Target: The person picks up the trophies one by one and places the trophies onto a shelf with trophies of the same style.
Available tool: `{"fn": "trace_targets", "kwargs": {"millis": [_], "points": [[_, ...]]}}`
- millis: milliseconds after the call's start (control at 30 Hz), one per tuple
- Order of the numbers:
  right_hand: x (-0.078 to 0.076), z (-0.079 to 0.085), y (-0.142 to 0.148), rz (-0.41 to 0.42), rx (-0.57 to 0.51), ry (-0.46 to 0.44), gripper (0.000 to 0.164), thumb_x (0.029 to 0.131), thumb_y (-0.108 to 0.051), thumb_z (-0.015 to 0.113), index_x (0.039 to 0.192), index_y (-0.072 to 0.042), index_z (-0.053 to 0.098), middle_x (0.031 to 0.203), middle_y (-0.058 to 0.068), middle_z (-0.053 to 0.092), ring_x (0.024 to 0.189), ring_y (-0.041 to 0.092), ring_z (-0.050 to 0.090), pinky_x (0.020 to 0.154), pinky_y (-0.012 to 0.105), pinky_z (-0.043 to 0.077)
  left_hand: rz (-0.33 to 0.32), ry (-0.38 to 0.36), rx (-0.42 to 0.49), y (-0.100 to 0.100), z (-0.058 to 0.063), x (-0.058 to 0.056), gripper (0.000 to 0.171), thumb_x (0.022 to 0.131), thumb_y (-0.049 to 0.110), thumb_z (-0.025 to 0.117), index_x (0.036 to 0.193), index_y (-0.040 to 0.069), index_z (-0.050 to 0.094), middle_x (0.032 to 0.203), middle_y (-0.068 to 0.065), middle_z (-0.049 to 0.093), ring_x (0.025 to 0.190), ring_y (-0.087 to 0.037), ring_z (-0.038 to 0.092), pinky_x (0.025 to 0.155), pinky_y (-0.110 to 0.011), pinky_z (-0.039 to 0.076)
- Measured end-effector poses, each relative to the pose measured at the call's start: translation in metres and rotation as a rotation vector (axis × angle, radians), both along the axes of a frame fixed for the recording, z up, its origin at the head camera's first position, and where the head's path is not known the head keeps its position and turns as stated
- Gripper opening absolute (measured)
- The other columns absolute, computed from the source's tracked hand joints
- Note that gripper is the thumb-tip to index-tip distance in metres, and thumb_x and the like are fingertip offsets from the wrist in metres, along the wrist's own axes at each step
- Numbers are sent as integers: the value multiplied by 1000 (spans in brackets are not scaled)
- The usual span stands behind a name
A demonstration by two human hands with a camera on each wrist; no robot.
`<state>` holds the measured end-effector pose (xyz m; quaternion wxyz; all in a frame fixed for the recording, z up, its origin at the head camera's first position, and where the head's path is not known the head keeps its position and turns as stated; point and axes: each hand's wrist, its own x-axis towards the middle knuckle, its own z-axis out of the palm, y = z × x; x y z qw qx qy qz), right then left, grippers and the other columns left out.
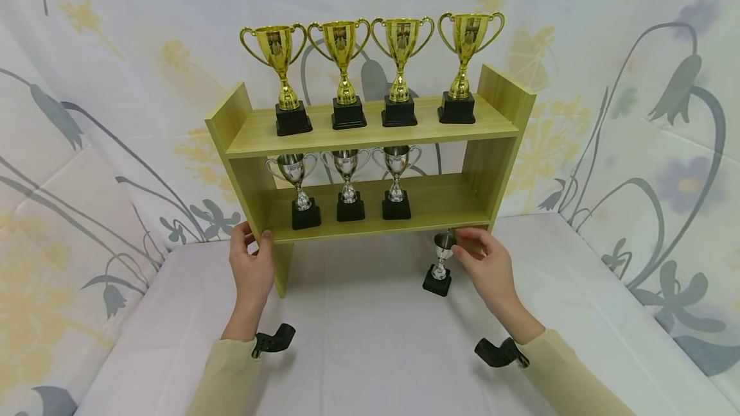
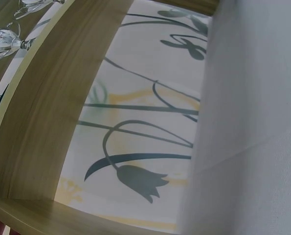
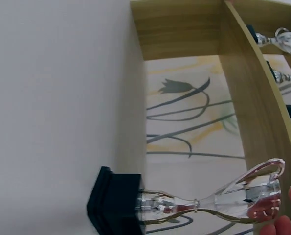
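Observation:
My right hand (image 1: 488,268) pinches a small silver trophy cup (image 1: 444,244) by its bowl, at the handle side. The trophy leans slightly in front of the shelf's lower right, its black base (image 3: 117,200) pointing down toward the tabletop. In the right wrist view only fingertips (image 3: 282,226) show, at the bowl. On the other side, my left hand (image 1: 252,268) grips the left side panel of the wooden shelf (image 1: 381,230), thumb in front and fingers behind the outer face. In the left wrist view that hand is mostly out of sight.
Several gold trophies (image 1: 341,43) line the shelf's top board. Three silver trophies (image 1: 349,175) stand on the middle board, left of its right end. A white cloth (image 1: 358,339) covers the table, and a flower-patterned curtain (image 1: 578,50) hangs behind.

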<state>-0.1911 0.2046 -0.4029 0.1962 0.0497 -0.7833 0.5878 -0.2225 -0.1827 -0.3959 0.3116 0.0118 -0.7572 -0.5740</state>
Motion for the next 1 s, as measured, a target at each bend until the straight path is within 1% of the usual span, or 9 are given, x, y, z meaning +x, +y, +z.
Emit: {"fn": "trace_targets", "kwargs": {"millis": [167,300,367,433,600,733,900,1000], "points": [[0,-10,-1,0,-36,-46,36,88,6,68,123,6,58,118,21,61,104,19,59,83,14,48,0,3,6,0,1,0,32,101,11,50,130,-3,50,120,-16,52,106,-15,48,86,-33,43],[0,-18,-1,-2,-32,-105,37,90,1,69,125,4,56,120,19,60,109,25,58,85,13,46,0,2,11,0,1,0,32,101,11,51,129,-4,50,119,-16,52,105,-15,48,85,-32,43],[-1,-22,-1,-4,-21,-135,37,91,-3,70,125,3,55,120,18,60,109,24,57,85,14,46,1,0,11,0,1,0,32,101,11,50,129,-4,51,119,-16,52,105,-15,48,85,-32,43],[-2,-25,-1,-1,-13,-167,36,92,-6,70,123,2,54,119,17,61,108,19,57,84,16,46,4,1,8,0,1,1,32,101,11,50,129,-4,50,119,-16,52,105,-16,48,85,-32,43],[-5,-33,-1,45,-57,-242,29,91,-4,70,115,3,54,117,18,63,101,9,60,82,18,48,5,-1,-5,0,1,0,32,101,10,50,130,-3,50,120,-16,52,106,-17,48,86,-32,43],[-9,-36,0,70,-82,-277,25,91,-2,68,111,5,54,117,18,64,99,8,61,83,19,49,2,3,0,0,1,-1,32,100,9,51,130,-3,50,120,-17,52,106,-16,49,85,-32,43],[-15,-42,1,93,-94,-327,24,91,0,66,111,5,53,114,16,66,97,7,61,82,20,49,0,7,1,0,0,-1,32,100,9,51,129,-3,50,120,-17,52,105,-15,49,85,-32,43],[-17,-45,1,107,-112,-345,24,91,1,66,111,4,53,110,13,67,94,7,62,81,20,50,-1,3,-5,-1,0,-1,32,100,10,51,130,-3,50,120,-16,52,105,-15,48,85,-33,43]]}}
